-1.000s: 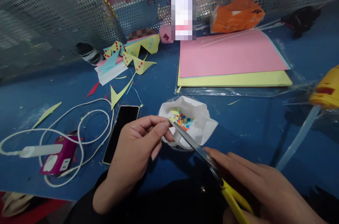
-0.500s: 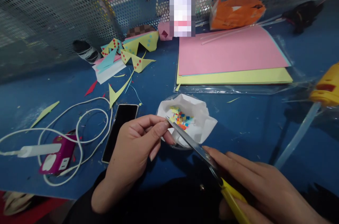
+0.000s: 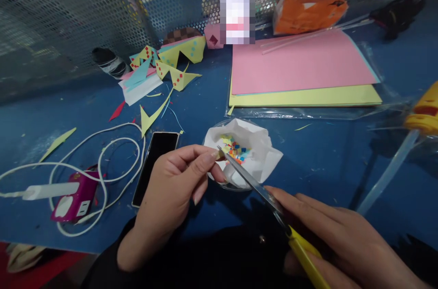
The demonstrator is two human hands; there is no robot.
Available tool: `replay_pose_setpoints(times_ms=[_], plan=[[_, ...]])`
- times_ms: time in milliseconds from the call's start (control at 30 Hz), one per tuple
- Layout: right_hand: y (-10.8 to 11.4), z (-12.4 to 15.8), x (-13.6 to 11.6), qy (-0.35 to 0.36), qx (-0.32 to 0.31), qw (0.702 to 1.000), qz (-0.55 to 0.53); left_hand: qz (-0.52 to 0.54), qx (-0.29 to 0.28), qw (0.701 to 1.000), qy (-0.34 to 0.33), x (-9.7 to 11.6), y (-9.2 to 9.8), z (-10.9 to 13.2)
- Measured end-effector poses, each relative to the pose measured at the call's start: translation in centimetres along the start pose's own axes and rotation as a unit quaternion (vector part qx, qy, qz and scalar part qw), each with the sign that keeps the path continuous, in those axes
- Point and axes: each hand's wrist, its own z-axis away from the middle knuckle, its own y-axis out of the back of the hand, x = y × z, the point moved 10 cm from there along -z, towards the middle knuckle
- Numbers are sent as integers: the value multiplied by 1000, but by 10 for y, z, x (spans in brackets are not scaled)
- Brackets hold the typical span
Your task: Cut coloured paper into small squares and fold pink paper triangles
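Observation:
My left hand (image 3: 183, 179) pinches a tiny yellowish paper piece (image 3: 219, 155) between thumb and forefinger. My right hand (image 3: 328, 225) is wrapped round yellow-handled scissors (image 3: 251, 182), whose blade tips reach up to that piece and stand slightly apart. Directly beneath lies a round dish lined with white paper (image 3: 265, 163), its edges crumpled upward. Inside it rest many small paper bits (image 3: 236, 150) in yellow, red, orange and blue. Part of the dish is hidden by my left fingers and the blades.
A black-screened phone (image 3: 155, 159), a white cable (image 3: 102, 143) and a purple charger (image 3: 77, 195) lie left. Cut paper shapes (image 3: 178, 74) sit behind. Pink sheets (image 3: 297, 65) lie back right, near an orange packet (image 3: 311, 8) and a yellow-topped bottle (image 3: 424, 111).
The scissor tips have shifted slightly right, and the yellowish piece at my left fingertips now shows more clearly. Both hands keep their holds.

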Motion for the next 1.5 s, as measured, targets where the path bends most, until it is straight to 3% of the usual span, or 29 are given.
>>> replay_pose_setpoints(times_ms=[400,800,1000,1200,1500], plan=[[-2,4,8,-32,-13,999,-33,-26,26,999,3,0,6,0],[-3,2,5,-19,-26,999,-29,-15,25,1000,7,-2,8,0],[-5,2,11,-43,-24,996,-79,-8,44,999,-9,4,10,0],[5,4,4,-45,26,998,-27,44,58,997,-37,8,10,0],[-7,6,6,-18,-17,1000,-11,33,34,999,-12,1,5,-1]])
